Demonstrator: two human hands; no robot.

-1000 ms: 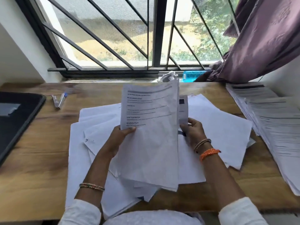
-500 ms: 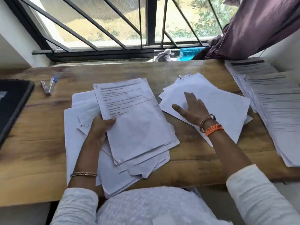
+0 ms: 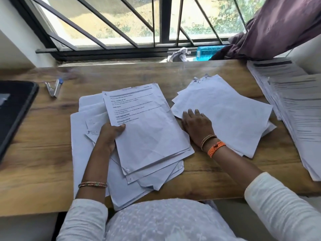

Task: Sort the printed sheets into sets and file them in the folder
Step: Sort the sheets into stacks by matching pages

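While the left hand (image 3: 111, 134) grips one bundle (image 3: 147, 129), three piles lie.

You have a printed stack (image 3: 149, 129) tilted atop loose sheets (image 3: 81, 145) at centre. Blank-side sheets (image 3: 229, 108) fan out beside it. Printed piles (image 3: 295, 105) line the right edge.

Daylight through a barred window (image 3: 139, 23) falls on a wooden desk (image 3: 34, 162), purple curtain (image 3: 281, 26) bunched right
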